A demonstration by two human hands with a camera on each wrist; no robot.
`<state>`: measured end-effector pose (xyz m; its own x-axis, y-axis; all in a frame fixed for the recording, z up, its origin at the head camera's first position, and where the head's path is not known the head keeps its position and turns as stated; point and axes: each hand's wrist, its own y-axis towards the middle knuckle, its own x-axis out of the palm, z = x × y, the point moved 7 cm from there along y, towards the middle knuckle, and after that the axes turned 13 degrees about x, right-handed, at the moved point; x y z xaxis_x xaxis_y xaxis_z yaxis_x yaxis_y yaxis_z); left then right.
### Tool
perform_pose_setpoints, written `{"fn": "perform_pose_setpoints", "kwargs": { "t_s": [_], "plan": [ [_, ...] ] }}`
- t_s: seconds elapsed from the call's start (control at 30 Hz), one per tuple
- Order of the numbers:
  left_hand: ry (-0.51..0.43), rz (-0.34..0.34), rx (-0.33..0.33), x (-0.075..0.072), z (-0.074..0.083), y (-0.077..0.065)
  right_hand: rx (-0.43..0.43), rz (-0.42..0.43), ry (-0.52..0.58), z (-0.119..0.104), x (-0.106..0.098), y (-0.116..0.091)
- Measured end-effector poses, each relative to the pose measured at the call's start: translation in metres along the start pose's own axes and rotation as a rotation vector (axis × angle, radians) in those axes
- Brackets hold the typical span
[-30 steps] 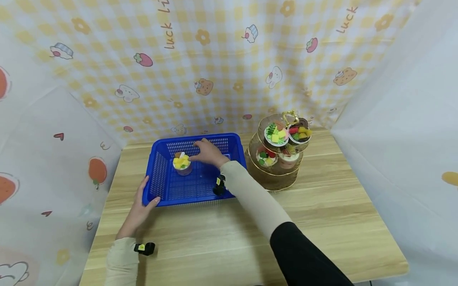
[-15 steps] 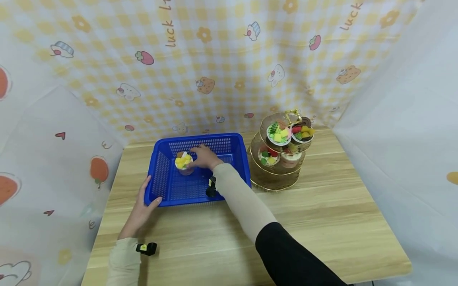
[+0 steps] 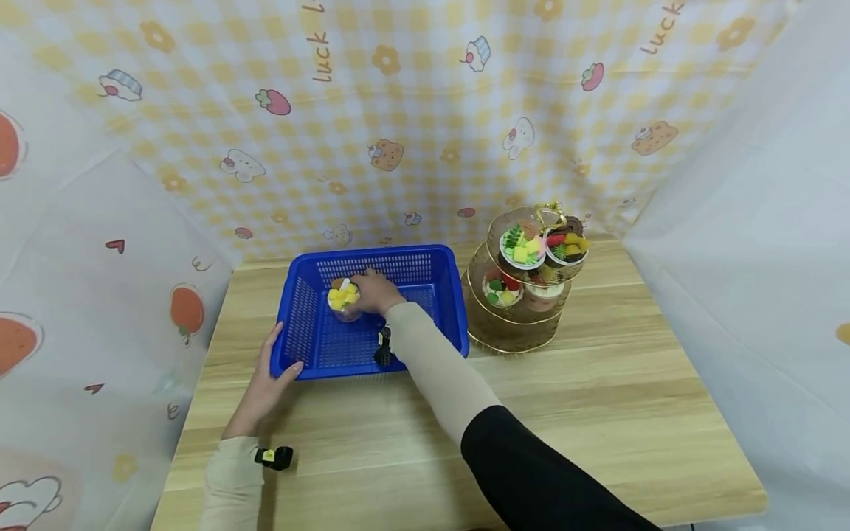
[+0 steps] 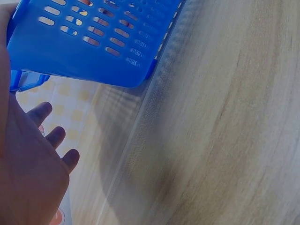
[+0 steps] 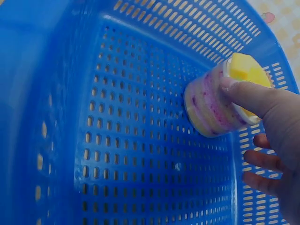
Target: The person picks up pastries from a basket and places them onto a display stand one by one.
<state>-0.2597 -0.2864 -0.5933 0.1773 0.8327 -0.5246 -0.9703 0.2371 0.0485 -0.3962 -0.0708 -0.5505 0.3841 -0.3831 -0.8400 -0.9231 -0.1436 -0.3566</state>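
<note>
A clear dessert cup (image 3: 343,301) topped with yellow cubes stands in the left part of a blue plastic basket (image 3: 339,352). My right hand (image 3: 377,293) reaches in from the right and grips that cup. In the right wrist view, the thumb presses the layered pink-and-cream side of the cup (image 5: 211,104), just under its rim. Some fingers of this hand (image 5: 286,126) are curled below, and the index finger is hidden. My left hand (image 3: 264,385) holds the basket's front left corner, thumb over the rim. Three of its fingers (image 4: 56,137) show beneath the basket wall.
Right of the basket stands a tiered stand (image 3: 511,339) with gold rims and a gold handle (image 3: 551,215). Several dessert cups sit on its upper tiers, among them a green-topped one (image 3: 521,251). A patterned curtain (image 3: 425,110) hangs behind the wooden table (image 3: 598,420).
My right hand has moved left and taken hold of the dessert cup, which still stands in the basket. My left hand stays at the basket corner.
</note>
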Motion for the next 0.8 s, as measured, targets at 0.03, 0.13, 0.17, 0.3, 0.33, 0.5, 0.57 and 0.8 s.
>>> {"fn": "perform_pose_setpoints", "kwargs": {
  "t_s": [0.03, 0.13, 0.17, 0.3, 0.33, 0.5, 0.57, 0.8],
  "plan": [
    [0.001, -0.001, -0.002, -0.0003, 0.0003, -0.0003, 0.001, 0.015, -0.021, -0.0005, 0.0003, 0.0020],
    [0.003, -0.002, -0.003, -0.0008, 0.0004, -0.0004, 0.000, 0.071, -0.103, -0.0015, -0.0008, 0.0060],
    [0.003, -0.001, -0.002, -0.0009, 0.0000, -0.0001, -0.005, 0.086, -0.133, -0.0018, -0.0016, 0.0060],
    [0.011, -0.001, -0.013, -0.0009, -0.0022, 0.0006, -0.034, 0.143, -0.214, -0.0042, -0.0063, 0.0013],
    [0.011, -0.002, -0.014, -0.0008, -0.0025, 0.0008, -0.037, 0.148, -0.226, -0.0046, -0.0070, -0.0001],
    [0.012, -0.003, -0.015, -0.0012, -0.0020, 0.0004, -0.035, 0.144, -0.231, -0.0056, -0.0052, 0.0012],
    [0.011, 0.000, -0.009, -0.0013, -0.0018, -0.0003, -0.033, 0.136, -0.226, -0.0058, -0.0035, 0.0029],
    [0.012, 0.000, -0.010, -0.0011, -0.0020, -0.0010, -0.033, 0.143, -0.194, -0.0054, -0.0046, 0.0016]
  ]
}}
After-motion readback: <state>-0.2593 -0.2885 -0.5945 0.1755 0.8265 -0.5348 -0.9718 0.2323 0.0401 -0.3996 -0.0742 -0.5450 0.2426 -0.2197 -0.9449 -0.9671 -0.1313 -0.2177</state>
